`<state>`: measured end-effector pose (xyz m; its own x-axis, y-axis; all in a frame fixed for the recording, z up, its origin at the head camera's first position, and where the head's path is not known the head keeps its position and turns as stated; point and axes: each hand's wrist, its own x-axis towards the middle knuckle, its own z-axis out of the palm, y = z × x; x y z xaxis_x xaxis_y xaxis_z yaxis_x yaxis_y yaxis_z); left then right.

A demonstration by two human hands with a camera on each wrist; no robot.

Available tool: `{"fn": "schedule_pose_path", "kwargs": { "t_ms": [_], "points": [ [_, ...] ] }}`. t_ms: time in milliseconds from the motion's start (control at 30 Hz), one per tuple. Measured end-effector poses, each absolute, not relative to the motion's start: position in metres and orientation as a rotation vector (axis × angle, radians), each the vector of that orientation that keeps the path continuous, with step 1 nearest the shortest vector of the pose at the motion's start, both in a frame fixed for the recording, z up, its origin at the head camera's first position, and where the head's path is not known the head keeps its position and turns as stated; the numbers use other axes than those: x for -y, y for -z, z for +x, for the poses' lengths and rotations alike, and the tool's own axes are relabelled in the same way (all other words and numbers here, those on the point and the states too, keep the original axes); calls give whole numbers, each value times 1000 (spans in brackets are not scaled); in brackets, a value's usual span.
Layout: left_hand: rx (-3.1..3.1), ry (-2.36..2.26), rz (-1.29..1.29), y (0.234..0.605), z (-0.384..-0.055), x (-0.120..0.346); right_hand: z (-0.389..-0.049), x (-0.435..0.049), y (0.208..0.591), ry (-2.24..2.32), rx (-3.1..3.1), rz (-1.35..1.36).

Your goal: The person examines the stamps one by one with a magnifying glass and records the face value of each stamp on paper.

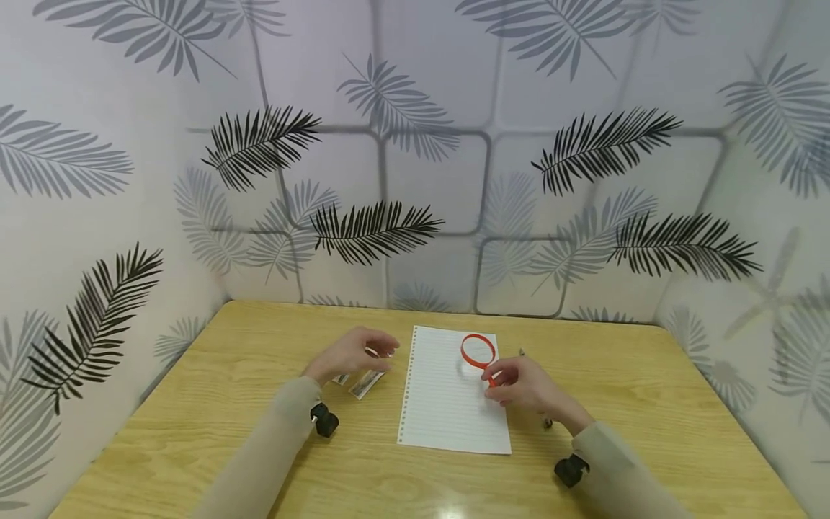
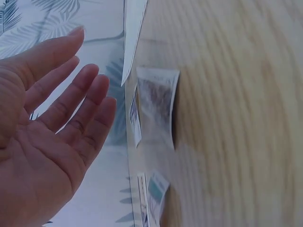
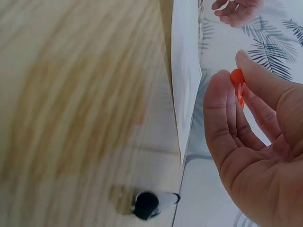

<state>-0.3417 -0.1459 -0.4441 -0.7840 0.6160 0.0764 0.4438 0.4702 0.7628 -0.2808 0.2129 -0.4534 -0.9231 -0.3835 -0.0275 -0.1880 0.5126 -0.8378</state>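
My right hand (image 1: 528, 386) pinches the handle of a red magnifying glass (image 1: 482, 365) between thumb and fingers. Its round lens hangs over the upper right of a lined sheet of paper (image 1: 447, 411). In the right wrist view the orange-red handle end (image 3: 237, 75) pokes out of the pinch. My left hand (image 1: 353, 355) is held above the table left of the paper, fingers apart and loosely bent, holding nothing. Beneath it lie small flat printed pieces, one a pale strip with a dark picture (image 2: 158, 101), another with a green patch (image 2: 156, 194). The left hand hides part of them.
A pen with a black end (image 3: 147, 205) lies right of the paper, partly covered by the right hand in the head view. The wooden table (image 1: 648, 404) meets leaf-patterned walls (image 1: 441, 180) at the back and sides.
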Motion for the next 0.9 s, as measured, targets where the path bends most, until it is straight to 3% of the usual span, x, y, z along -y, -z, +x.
{"fn": "schedule_pose_path", "kwargs": {
  "t_ms": [567, 900],
  "points": [
    [-2394, -1352, 815, 447, -339, 112, -286, -258, 451, 1496, -2481, -353],
    [-2456, -1183, 852, 453, -343, 100, -288, -282, 453, 1530, -2467, -302]
  ]
}}
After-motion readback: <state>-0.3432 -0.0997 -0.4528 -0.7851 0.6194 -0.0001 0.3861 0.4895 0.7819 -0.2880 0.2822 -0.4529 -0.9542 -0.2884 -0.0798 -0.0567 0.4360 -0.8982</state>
